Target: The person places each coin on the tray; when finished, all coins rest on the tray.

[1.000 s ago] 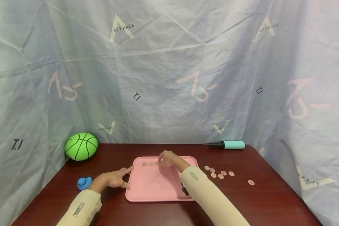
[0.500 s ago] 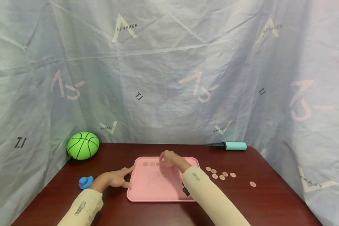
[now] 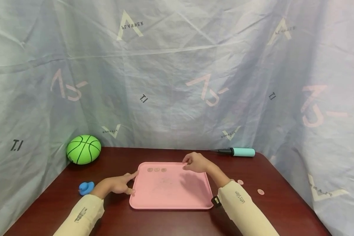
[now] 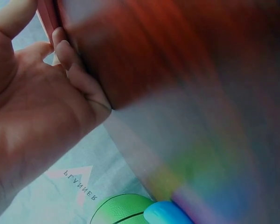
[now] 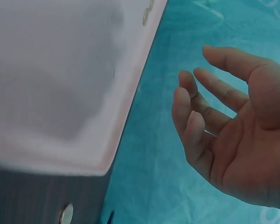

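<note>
A pink tray lies on the dark red table. Three round coins sit in a row along its far left edge. My left hand touches the tray's left rim, thumb and forefinger spread along it. Over the tray's far right part hovers my right hand, fingers loosely bent. In the right wrist view that right hand holds nothing, its thumb apart from the fingers. More coins lie on the table to the right, some hidden behind the right forearm.
At the back left rests a green ball with black lines. A blue rubber duck stands beside the left forearm. A turquoise and black hand pump lies at the back right. Grey printed cloth hangs behind the table.
My right hand has let go of the third coin, lifted, and moved right, uncovering the coin in the row. The left hand stays at the tray's left rim.
</note>
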A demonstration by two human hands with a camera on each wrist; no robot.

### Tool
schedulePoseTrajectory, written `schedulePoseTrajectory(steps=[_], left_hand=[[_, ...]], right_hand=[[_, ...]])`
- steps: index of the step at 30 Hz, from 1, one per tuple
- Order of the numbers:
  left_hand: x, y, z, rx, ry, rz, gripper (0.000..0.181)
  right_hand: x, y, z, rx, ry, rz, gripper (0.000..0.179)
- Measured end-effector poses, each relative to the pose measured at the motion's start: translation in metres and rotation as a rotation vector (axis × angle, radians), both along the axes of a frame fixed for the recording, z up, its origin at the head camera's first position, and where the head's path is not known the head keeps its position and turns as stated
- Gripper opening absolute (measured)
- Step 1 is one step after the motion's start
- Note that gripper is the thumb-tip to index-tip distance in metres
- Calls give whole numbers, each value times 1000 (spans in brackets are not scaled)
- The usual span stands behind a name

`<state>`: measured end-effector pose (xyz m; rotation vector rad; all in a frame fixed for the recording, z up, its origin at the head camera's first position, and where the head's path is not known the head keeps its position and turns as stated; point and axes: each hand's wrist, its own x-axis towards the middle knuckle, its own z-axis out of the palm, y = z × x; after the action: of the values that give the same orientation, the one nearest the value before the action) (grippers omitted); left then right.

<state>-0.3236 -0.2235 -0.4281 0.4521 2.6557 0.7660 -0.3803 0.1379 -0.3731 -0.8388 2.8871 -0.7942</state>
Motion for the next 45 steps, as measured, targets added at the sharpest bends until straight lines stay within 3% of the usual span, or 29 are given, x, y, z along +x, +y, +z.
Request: schedulePoseTrajectory(steps=[8,20,24,30,38,45], left_hand=[[3,0,-3,23,-16,16,96],[2,1,1,4,-9,11,97],[1,2,3,-2,-6,5,98],[3,4,4,2,-24,17,99],[1,4,4,-4,2,10,99],[1,5,5,-5,0,7,98]], right_hand=[[17,30,0,-19,-43,27,21],[29,83,-12,-62,-30,9,21],[26,97,-18,-75,-50,-15,21],[18,112,-30,-63,-80,-117,23],[10,122,-42,-104,-229,-226,15],[6,124,-45,-101,-250,-250,15]])
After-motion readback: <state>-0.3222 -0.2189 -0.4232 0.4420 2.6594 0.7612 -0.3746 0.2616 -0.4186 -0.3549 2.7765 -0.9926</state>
